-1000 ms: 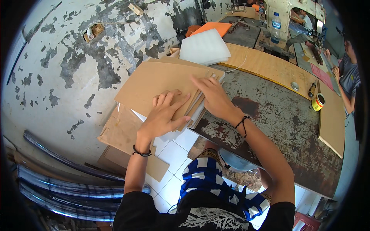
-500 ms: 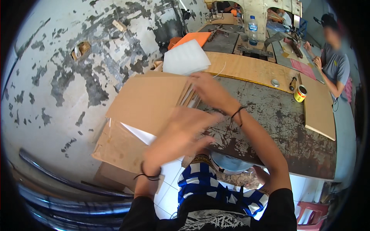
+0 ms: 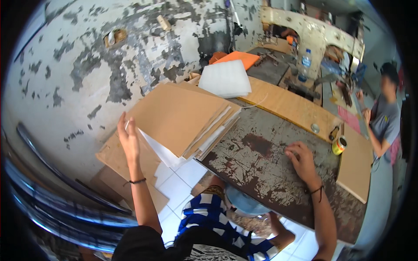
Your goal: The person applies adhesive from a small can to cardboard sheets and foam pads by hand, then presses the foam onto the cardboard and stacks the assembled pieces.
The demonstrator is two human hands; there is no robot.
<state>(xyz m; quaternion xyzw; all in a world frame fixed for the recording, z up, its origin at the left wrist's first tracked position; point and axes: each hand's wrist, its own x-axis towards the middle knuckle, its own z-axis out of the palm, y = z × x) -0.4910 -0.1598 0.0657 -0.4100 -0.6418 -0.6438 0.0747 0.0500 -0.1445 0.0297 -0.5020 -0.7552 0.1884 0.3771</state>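
Note:
A stack of brown cardboard sheets (image 3: pixel 178 115) with white sheets between them lies at the left end of the worn dark tabletop (image 3: pixel 244 161). Beside its left corner, my left hand (image 3: pixel 130 143) is raised with fingers stretched and nothing in it; whether the fingertips touch the stack I cannot tell. My right hand (image 3: pixel 303 162) is over the right part of the tabletop, empty, its fingers apart and slightly bent. Below the left hand, a larger piece of brown cardboard (image 3: pixel 114 150) sticks out from under the stack.
White foam sheets (image 3: pixel 226 78) and an orange sheet (image 3: pixel 243 59) lie behind the stack. A yellow tin (image 3: pixel 338 146), a dark-handled tool (image 3: pixel 334 133) and a brown board (image 3: pixel 355 167) are at right. Another person (image 3: pixel 383 113) stands beyond. Black tubes (image 3: pixel 65 213) lie lower left.
My hands have moved apart: the left to the stack's left corner, the right away from its right edge to over the tabletop. The whole view has shifted and tilted.

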